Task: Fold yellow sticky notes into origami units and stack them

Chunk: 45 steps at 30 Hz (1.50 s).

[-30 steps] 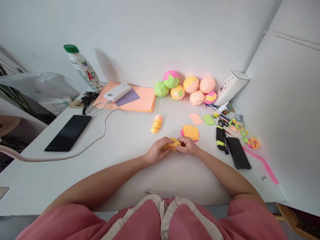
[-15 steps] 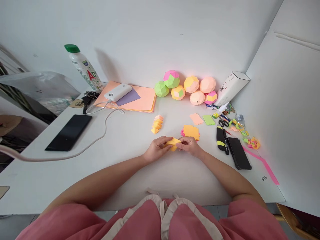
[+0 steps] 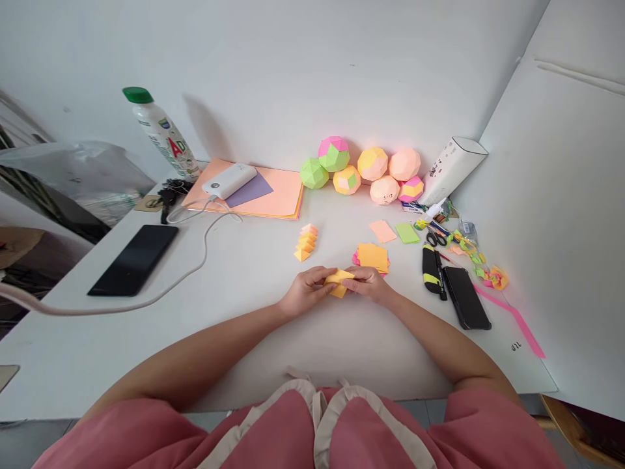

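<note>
Between my two hands is a partly folded piece of yellow-orange paper (image 3: 338,281), held just above the white table. My left hand (image 3: 306,289) pinches its left side, thumb in front and fingers behind. On the right, my right hand (image 3: 370,284) grips the other side the same way. Right behind that hand lies a stack of orange square paper (image 3: 374,255) with pink sheets showing beneath. A short row of folded orange and peach paper pieces (image 3: 306,242) stands beyond my left hand.
Several colourful paper balls (image 3: 372,164) sit against the wall. At right are scissors (image 3: 436,239), a utility knife (image 3: 430,268), a black phone (image 3: 467,298) and paper scraps. At left stand a bottle (image 3: 163,137), a power bank (image 3: 229,181) with its cable, and a dark tablet-like device (image 3: 134,260).
Both hands keep their hold on the yellow-orange paper, with only a tiny shift of the fingers and paper. The whole view has moved slightly.
</note>
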Each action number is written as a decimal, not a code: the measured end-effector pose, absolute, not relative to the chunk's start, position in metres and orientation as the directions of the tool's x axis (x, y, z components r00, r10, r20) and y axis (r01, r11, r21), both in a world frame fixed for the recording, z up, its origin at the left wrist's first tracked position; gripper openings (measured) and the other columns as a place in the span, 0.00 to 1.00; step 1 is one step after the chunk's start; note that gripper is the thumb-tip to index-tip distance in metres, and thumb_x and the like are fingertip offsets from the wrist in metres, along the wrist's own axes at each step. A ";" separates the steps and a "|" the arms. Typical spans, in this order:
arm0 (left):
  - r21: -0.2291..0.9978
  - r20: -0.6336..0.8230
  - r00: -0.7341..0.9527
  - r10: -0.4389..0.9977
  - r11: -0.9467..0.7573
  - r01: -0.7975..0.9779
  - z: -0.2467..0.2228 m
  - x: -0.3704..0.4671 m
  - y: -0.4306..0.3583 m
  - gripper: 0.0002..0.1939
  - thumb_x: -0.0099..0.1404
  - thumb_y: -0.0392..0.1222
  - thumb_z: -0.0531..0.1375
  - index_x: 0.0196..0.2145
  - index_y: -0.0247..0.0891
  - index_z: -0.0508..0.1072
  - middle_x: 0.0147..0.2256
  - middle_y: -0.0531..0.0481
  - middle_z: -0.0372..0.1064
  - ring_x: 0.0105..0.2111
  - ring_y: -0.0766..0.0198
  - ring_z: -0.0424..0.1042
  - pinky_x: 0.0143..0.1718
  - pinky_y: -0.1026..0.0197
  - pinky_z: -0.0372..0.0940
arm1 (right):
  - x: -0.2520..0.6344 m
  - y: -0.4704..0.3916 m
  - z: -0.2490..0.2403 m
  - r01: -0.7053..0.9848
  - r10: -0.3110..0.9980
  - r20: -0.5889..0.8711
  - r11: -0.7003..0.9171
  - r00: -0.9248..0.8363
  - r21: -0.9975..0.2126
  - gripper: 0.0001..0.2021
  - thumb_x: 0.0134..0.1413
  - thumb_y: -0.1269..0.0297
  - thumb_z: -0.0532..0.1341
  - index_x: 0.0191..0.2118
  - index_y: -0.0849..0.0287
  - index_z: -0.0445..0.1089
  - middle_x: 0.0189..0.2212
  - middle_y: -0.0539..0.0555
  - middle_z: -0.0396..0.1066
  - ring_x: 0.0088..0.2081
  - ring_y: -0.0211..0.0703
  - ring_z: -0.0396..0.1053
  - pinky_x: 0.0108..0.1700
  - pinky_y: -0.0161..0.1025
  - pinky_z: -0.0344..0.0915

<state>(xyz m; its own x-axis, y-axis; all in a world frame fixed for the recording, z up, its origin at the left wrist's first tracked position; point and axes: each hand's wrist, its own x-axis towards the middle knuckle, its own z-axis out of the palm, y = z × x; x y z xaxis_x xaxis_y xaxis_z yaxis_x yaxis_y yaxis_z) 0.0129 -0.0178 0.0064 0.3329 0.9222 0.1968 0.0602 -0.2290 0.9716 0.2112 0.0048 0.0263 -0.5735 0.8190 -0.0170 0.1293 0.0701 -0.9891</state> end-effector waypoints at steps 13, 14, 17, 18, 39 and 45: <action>0.981 0.108 0.348 0.931 -0.156 0.114 0.010 0.015 -0.021 0.15 0.60 0.48 0.57 0.39 0.38 0.75 0.30 0.49 0.67 0.27 0.67 0.68 0.28 0.64 0.68 | 0.210 0.003 0.021 0.153 0.900 0.010 0.085 -0.435 -0.985 0.10 0.46 0.58 0.64 0.25 0.61 0.71 0.20 0.48 0.65 0.22 0.34 0.62 0.24 0.33 0.62; 0.988 0.079 0.353 0.932 -0.121 0.099 0.011 0.015 -0.021 0.15 0.60 0.48 0.57 0.39 0.37 0.74 0.30 0.49 0.67 0.27 0.67 0.68 0.29 0.64 0.69 | 0.210 0.002 0.020 0.138 0.906 0.011 0.077 -0.423 -0.987 0.10 0.46 0.58 0.64 0.25 0.60 0.70 0.20 0.48 0.65 0.22 0.34 0.62 0.24 0.33 0.62; 0.996 0.008 0.356 0.935 -0.039 0.080 0.011 0.015 -0.021 0.16 0.59 0.50 0.57 0.38 0.35 0.73 0.31 0.48 0.68 0.26 0.67 0.69 0.28 0.63 0.69 | 0.209 0.003 0.019 0.083 0.920 0.008 0.044 -0.393 -0.996 0.09 0.44 0.60 0.65 0.27 0.60 0.68 0.21 0.47 0.65 0.21 0.33 0.62 0.24 0.33 0.63; 0.996 -0.010 0.359 0.933 -0.021 0.083 0.011 0.015 -0.021 0.17 0.59 0.51 0.57 0.37 0.35 0.73 0.31 0.48 0.68 0.25 0.67 0.69 0.28 0.63 0.69 | 0.209 0.003 0.019 0.066 0.923 0.003 0.030 -0.384 -0.997 0.10 0.44 0.60 0.66 0.27 0.60 0.67 0.22 0.47 0.66 0.21 0.32 0.63 0.23 0.32 0.63; 0.997 -0.024 0.386 0.922 -0.007 0.079 0.011 0.013 -0.020 0.13 0.59 0.49 0.57 0.32 0.35 0.72 0.28 0.51 0.67 0.21 0.70 0.67 0.22 0.66 0.64 | 0.210 0.007 0.020 0.038 0.917 -0.033 -0.019 -0.396 -0.999 0.08 0.41 0.62 0.67 0.29 0.60 0.71 0.22 0.48 0.68 0.20 0.31 0.63 0.21 0.32 0.60; 0.995 -0.050 0.391 0.919 0.014 0.094 0.013 0.012 -0.020 0.14 0.58 0.50 0.57 0.31 0.34 0.72 0.27 0.50 0.68 0.20 0.69 0.67 0.21 0.66 0.63 | 0.211 0.007 0.021 0.058 0.918 -0.048 -0.027 -0.395 -0.998 0.09 0.42 0.61 0.67 0.27 0.60 0.71 0.21 0.47 0.66 0.20 0.31 0.62 0.21 0.31 0.59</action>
